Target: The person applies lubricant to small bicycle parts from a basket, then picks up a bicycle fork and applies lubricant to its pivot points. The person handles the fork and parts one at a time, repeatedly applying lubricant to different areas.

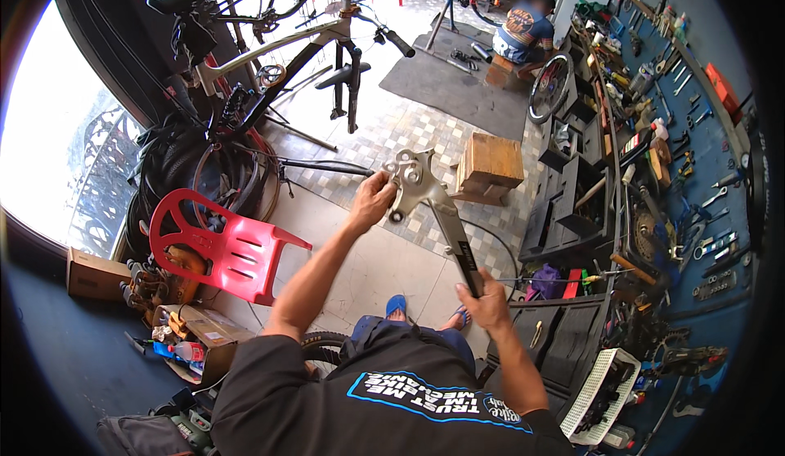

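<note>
Both hands hold up a grey metal bicycle frame part (419,182) in front of me. Its broad upper end has several round holes and lugs, and a tube, dark along its lower stretch, slants down to the right. My left hand (374,201) is closed on the left edge of the broad end. Lower down, my right hand (489,301) has its fingers wrapped round the tube's bottom end. The part is clear of the floor, tilted, and touches nothing else that I can see.
A pink plastic chair (245,248) stands at my left, below a hanging bicycle frame (286,64). Ahead is a wooden block stool (495,162). A tool wall (695,170) and cluttered bench run along the right. A person (523,35) crouches far off near a wheel (550,88).
</note>
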Motion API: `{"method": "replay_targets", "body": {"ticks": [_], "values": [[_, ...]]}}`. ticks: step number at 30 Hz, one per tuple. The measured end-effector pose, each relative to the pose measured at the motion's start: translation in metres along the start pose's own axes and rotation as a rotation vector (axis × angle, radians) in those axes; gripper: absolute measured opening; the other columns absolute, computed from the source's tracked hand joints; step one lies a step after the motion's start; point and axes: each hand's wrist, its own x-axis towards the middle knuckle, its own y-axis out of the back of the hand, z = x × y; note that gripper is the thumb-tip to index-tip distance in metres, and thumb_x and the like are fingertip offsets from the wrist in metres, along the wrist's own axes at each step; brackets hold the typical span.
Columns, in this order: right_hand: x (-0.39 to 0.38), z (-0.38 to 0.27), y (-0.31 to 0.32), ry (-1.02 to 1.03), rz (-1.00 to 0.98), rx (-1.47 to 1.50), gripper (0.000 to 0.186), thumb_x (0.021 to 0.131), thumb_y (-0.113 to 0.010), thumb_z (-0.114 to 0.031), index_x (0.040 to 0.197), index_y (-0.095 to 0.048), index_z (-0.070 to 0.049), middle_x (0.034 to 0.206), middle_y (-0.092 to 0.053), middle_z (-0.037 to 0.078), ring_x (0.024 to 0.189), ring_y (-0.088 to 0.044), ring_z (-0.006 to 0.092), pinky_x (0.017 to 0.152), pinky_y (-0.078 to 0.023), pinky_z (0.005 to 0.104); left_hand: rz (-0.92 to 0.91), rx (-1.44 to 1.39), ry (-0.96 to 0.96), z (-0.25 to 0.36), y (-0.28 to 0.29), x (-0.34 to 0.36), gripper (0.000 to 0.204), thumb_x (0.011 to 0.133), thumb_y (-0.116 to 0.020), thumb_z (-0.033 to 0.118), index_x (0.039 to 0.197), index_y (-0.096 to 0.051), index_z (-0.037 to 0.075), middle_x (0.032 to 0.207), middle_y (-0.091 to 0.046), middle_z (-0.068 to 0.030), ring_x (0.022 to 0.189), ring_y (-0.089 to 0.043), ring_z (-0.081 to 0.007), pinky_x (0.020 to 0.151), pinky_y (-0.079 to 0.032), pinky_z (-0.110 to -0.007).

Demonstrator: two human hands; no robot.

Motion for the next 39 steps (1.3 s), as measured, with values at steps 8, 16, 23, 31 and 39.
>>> {"method": "replay_targets", "body": {"ticks": [8, 16, 23, 31, 39], "values": [[-0.002, -0.007, 0.046, 0.096, -0.178, -0.312, 0.021, 0.087, -0.079, -0.020, 0.100, -0.067, -0.008, 0.079, -0.073, 0.016, 0.076, -0.075, 0.0368, 0.065, -0.055, 0.0418, -0.502, 0.631, -0.231, -0.014, 0.045, -0.009, 0.022, 0.089, -0.065, 0.015, 0.102, -0.071, -0.002, 0.086, -0.073, -0.0121, 0.076, -0.068, -0.0194, 0.069, -0.054, -0.038], [-0.008, 0.005, -0.055, -0.098, 0.027, 0.188, 0.023, 0.091, -0.078, -0.023, 0.091, -0.062, -0.007, 0.066, -0.064, 0.008, 0.060, -0.063, 0.0161, 0.059, -0.050, 0.0356, 0.241, -0.618, -0.097, -0.065, -0.025, 0.001, 0.016, 0.103, -0.067, 0.017, 0.111, -0.060, 0.005, 0.100, -0.069, -0.0041, 0.080, -0.067, -0.0110, 0.069, -0.057, -0.026], [-0.007, -0.003, 0.020, 0.080, -0.056, -0.123, 0.021, 0.090, -0.078, -0.019, 0.095, -0.064, -0.005, 0.072, -0.070, 0.012, 0.069, -0.073, 0.0228, 0.063, -0.054, 0.0377, -0.265, 0.117, 0.046, 0.019, 0.017, -0.019, 0.014, 0.097, -0.064, 0.015, 0.099, -0.063, 0.002, 0.084, -0.061, 0.0000, 0.074, -0.055, -0.0083, 0.066, -0.048, -0.029], [-0.015, -0.015, 0.005, 0.077, -0.024, -0.105, 0.021, 0.090, -0.078, -0.019, 0.100, -0.065, -0.006, 0.070, -0.071, 0.012, 0.067, -0.075, 0.0250, 0.062, -0.055, 0.0380, -0.103, -0.055, -0.013, -0.025, 0.006, -0.022, 0.016, 0.100, -0.064, 0.016, 0.103, -0.063, 0.001, 0.089, -0.066, -0.0034, 0.080, -0.059, -0.0096, 0.072, -0.051, -0.029], [-0.016, 0.003, -0.041, -0.007, -0.023, 0.152, 0.020, 0.092, -0.078, -0.015, 0.095, -0.062, -0.004, 0.067, -0.062, 0.002, 0.060, -0.058, 0.0099, 0.057, -0.048, 0.0312, 0.024, -0.433, -0.022, -0.011, -0.010, -0.008, 0.017, 0.106, -0.062, 0.018, 0.109, -0.063, 0.001, 0.094, -0.068, -0.0043, 0.081, -0.068, -0.0105, 0.069, -0.060, -0.030]]}}
